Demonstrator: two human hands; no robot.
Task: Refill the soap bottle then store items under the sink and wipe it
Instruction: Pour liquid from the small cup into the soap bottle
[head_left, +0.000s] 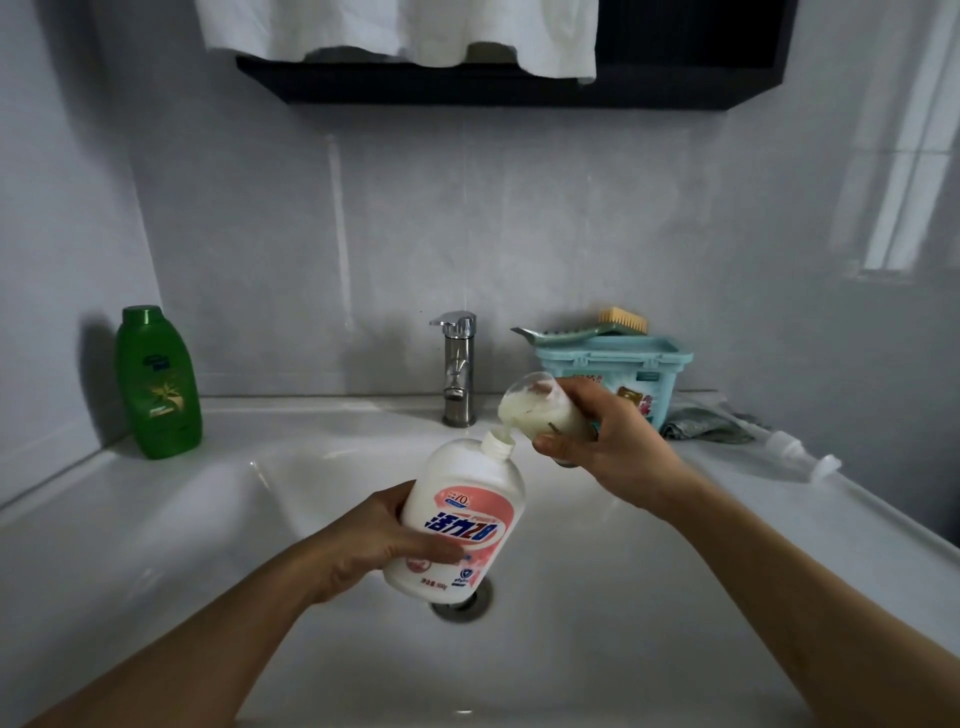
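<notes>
Currently the left hand (374, 540) is gripping the soap bottle (462, 514) over the sink (156, 519), neck tilting toward 1 o'clock, so the right hand (608, 441), clasping the tipped clear bottle (535, 410), is pouring straight in, with spills likely landing in the basin.

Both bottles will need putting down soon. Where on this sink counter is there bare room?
Bare: the left ledge in front of the green bottle, and the back ledge between that bottle and the faucet. Crowded: the right side, where the teal basket, grey cloth and pump head lie together.
</notes>
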